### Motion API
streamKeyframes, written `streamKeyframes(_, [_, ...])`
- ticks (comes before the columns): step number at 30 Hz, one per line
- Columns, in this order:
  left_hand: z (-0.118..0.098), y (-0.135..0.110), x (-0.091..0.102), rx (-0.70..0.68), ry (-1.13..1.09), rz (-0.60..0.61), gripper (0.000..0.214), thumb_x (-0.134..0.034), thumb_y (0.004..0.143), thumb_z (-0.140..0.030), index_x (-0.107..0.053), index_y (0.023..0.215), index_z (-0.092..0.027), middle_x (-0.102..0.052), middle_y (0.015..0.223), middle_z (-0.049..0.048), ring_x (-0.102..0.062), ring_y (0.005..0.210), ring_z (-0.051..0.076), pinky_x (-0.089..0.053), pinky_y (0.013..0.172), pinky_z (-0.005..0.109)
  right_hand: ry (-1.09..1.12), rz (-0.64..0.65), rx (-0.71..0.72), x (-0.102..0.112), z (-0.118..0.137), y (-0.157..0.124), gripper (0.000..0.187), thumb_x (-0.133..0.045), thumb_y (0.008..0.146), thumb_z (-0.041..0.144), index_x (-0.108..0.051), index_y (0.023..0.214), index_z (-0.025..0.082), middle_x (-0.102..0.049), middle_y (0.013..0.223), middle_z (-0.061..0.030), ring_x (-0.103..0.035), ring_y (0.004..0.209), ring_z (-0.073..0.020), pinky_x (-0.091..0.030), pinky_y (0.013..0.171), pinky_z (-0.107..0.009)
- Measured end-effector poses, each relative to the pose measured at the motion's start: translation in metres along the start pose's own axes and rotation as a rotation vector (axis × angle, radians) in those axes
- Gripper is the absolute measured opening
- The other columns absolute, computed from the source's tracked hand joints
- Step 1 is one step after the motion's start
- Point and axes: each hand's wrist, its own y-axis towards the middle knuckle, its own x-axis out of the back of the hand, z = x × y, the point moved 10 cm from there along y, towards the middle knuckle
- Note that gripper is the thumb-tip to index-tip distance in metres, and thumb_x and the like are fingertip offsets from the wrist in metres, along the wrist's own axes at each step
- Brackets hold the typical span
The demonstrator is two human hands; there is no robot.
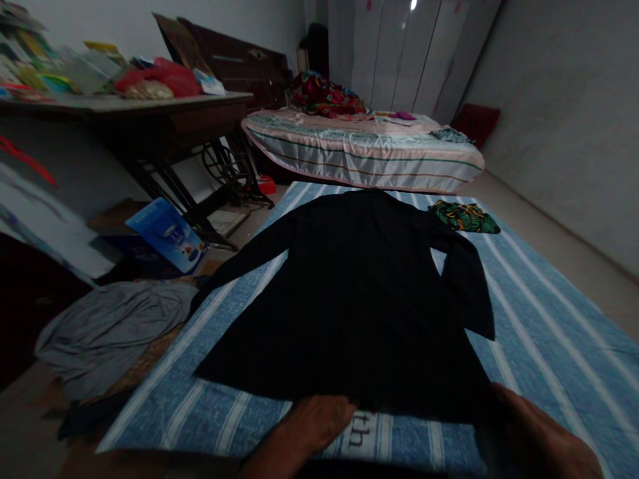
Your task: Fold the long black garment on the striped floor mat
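A black long-sleeved shirt (pixel 364 293) lies spread over a blue-and-white striped bed sheet (pixel 544 313), its collar end away from me and its hem close to me. The left sleeve stretches out past the sheet's edge, while the right one bends downward. At the middle of the hem, my left hand (pixel 319 420) is closed on the cloth; its fingertips are partly hidden. My right hand (pixel 549 432) grips the hem's right corner, and its fingers are dark and hard to make out.
Beyond the shirt is a folded green-and-black patterned cloth (pixel 465 217). A second bed (pixel 359 150) stands behind. To the left are a cluttered sewing-machine table (pixel 219 100), a blue box (pixel 167 234) and a grey cloth (pixel 117 326). A wall (pixel 574 113) runs along the right.
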Motion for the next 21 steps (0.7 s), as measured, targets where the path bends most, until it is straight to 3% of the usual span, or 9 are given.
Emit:
streamKeyframes(3, [-0.007,-0.002,0.014,0.049,0.047,-0.008,0.034,-0.033,0.092,-0.025,-0.066,0.085,-0.024,-0.070,0.077,0.0007,-0.066,0.069,0.016,-0.046,0.058,0.021,-0.023,-0.008,0.017,0.000,-0.004,-0.002,0.036,-0.031,0.090,0.022,-0.057,0.114,0.024,-0.069,0.105,-0.0053,-0.068,0.082,-0.0189,-0.054,0.060,-0.026])
streamKeyframes(6, [-0.015,-0.010,0.030,0.021,0.056,-0.158,0.034,-0.033,0.092,-0.026,-0.063,0.077,-0.022,-0.068,0.071,0.0022,-0.065,0.065,0.017,-0.046,0.058,0.024,-0.034,-0.018,0.028,0.001,-0.004,-0.003,0.036,-0.031,0.091,0.023,-0.056,0.117,0.023,-0.068,0.107,-0.0060,-0.068,0.083,-0.0197,-0.054,0.059,-0.027])
streamKeyframes(9, [-0.026,-0.027,0.045,-0.075,0.051,-0.363,0.026,-0.036,0.091,-0.023,-0.060,0.081,-0.021,-0.065,0.067,0.0021,-0.061,0.059,0.016,-0.047,0.055,0.025,-0.014,-0.008,0.019,0.002,-0.005,-0.003,0.036,-0.032,0.090,0.022,-0.057,0.115,0.025,-0.069,0.104,-0.0044,-0.068,0.083,-0.0200,-0.054,0.059,-0.027])
streamKeyframes(12, [-0.035,-0.052,0.065,-0.192,-0.017,-0.634,0.023,-0.037,0.090,-0.018,-0.053,0.107,-0.020,-0.067,0.087,0.0049,-0.063,0.076,0.016,-0.050,0.068,0.026,-0.023,0.018,-0.008,-0.001,-0.008,-0.004,0.035,-0.035,0.088,0.023,-0.057,0.115,0.026,-0.069,0.104,-0.0036,-0.068,0.083,-0.0200,-0.055,0.062,-0.028])
streamKeyframes(15, [-0.029,-0.071,0.077,-0.145,0.011,-0.836,0.032,-0.039,0.090,-0.015,-0.044,0.121,-0.017,-0.065,0.092,0.0067,-0.062,0.082,0.015,-0.050,0.074,0.025,-0.035,0.041,0.011,-0.006,-0.010,-0.007,0.036,-0.034,0.089,0.022,-0.054,0.119,0.024,-0.068,0.107,-0.0053,-0.068,0.086,-0.0199,-0.056,0.063,-0.028])
streamKeyframes(18, [-0.023,-0.079,0.083,-0.045,0.143,-0.935,0.034,-0.044,0.089,-0.014,-0.045,0.123,-0.014,-0.062,0.085,0.0058,-0.059,0.076,0.016,-0.048,0.069,0.027,-0.037,0.049,0.048,-0.008,-0.011,-0.007,0.036,-0.033,0.090,0.022,-0.056,0.118,0.022,-0.068,0.106,-0.0060,-0.068,0.086,-0.0198,-0.056,0.060,-0.027])
streamKeyframes(21, [-0.027,-0.076,0.091,-0.045,0.210,-0.940,0.026,-0.045,0.086,-0.012,-0.055,0.110,-0.016,-0.059,0.083,0.0052,-0.055,0.073,0.017,-0.043,0.065,0.030,-0.067,0.048,0.119,-0.007,-0.012,-0.004,0.035,-0.036,0.089,0.022,-0.058,0.117,0.023,-0.070,0.103,-0.0049,-0.069,0.078,-0.0198,-0.056,0.053,-0.025])
